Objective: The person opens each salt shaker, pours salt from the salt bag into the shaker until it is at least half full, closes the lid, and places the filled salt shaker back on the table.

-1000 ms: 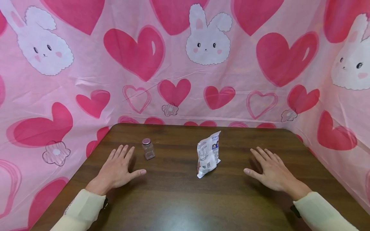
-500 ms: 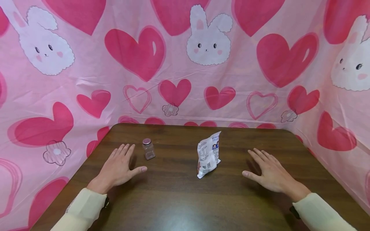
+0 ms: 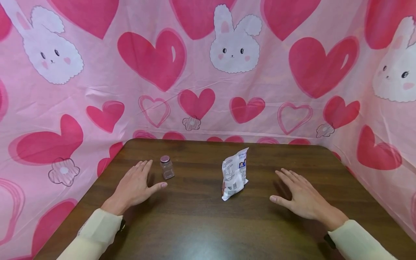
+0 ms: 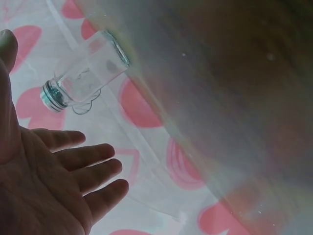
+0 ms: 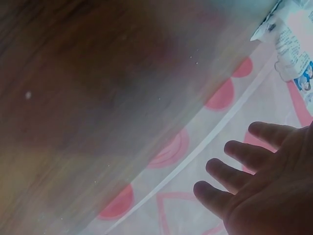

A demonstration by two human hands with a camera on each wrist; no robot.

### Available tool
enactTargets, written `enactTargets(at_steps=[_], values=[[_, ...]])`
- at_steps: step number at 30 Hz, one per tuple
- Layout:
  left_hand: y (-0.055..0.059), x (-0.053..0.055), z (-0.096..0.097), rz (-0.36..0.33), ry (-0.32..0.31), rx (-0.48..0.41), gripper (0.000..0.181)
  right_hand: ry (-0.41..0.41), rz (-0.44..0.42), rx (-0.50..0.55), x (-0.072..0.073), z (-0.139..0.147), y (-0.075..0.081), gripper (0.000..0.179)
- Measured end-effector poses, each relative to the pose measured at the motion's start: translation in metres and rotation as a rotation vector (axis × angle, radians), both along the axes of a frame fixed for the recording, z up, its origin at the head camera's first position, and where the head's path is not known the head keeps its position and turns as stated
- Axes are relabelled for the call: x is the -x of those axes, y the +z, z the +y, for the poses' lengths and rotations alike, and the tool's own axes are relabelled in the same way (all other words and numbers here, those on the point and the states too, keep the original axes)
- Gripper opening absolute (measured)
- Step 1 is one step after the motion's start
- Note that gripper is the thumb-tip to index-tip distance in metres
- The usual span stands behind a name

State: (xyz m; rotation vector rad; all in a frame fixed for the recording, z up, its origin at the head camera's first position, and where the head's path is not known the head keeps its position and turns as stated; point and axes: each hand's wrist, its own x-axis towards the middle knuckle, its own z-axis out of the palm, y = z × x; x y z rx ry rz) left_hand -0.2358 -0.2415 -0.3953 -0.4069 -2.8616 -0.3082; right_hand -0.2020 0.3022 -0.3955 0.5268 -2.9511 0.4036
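Note:
A small clear glass jar (image 3: 167,169) with a metallic, pinkish-looking lid stands upright on the wooden table (image 3: 195,224), left of the middle. Just left of it my left hand (image 3: 131,189) hovers palm down with fingers extended and thumb spread towards the jar. The left wrist view shows the same jar (image 4: 88,73) beyond the fingers. A white printed snack packet (image 3: 234,175) stands on the table near the middle. My right hand (image 3: 303,196) is to the right of the packet, fingers straight, thumb pointing at it. In the right wrist view the packet (image 5: 293,44) shows at the upper right corner. Neither hand holds anything.
A pink cloth (image 3: 201,79) with hearts and rabbit faces hangs behind the table and along both sides. The table's far edge lies beyond the jar and the packet. Cream sleeves (image 3: 100,227) cover both forearms.
Both hands have shifted slightly inward, the left towards the jar and the right towards the packet. The jar and the packet have stayed in place.

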Motion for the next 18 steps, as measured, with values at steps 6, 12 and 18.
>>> enactTargets(at_steps=[6,12,18], values=[[0.0020,0.0052,0.0014,-0.018,0.003,-0.056,0.116,0.008,0.008,0.008,-0.0003,-0.0013,-0.0002,0.096],[0.0039,0.0077,0.0046,-0.049,0.018,-0.113,0.115,0.019,0.015,0.011,-0.0012,-0.0032,0.0005,0.096],[0.0059,0.0107,0.0081,-0.109,0.042,-0.164,0.114,0.033,0.014,0.029,-0.0033,-0.0060,0.0012,0.095]])
